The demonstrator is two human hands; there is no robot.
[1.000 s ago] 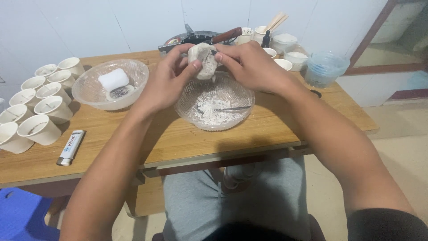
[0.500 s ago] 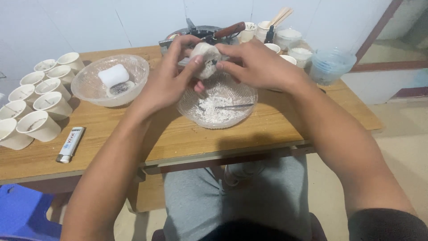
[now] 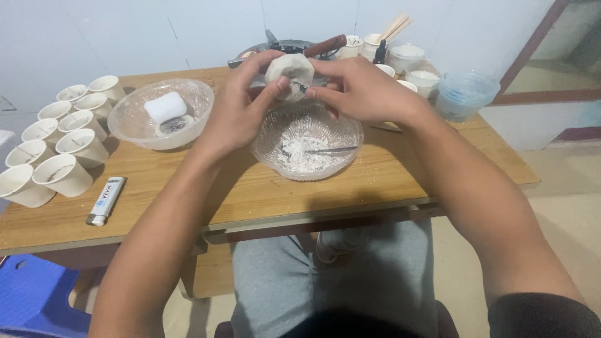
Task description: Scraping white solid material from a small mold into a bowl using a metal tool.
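Item: white lump [image 3: 290, 67], pinched between my left hand [image 3: 241, 109] and right hand [image 3: 363, 91], above glass bowl [image 3: 341, 164] holding white powder. Step: I judge shaping. Paper cups [image 3: 62, 176] at 9 o'clock.

left hand [image 3: 241, 106] + right hand [image 3: 360, 91]: gripping white lump [image 3: 289, 70] | above glass bowl [image 3: 275, 156]

light: even, soft indoor | shadows: faint under forearms on table [image 3: 388, 181] | focus: sharp | edges: slight wide-angle stretch
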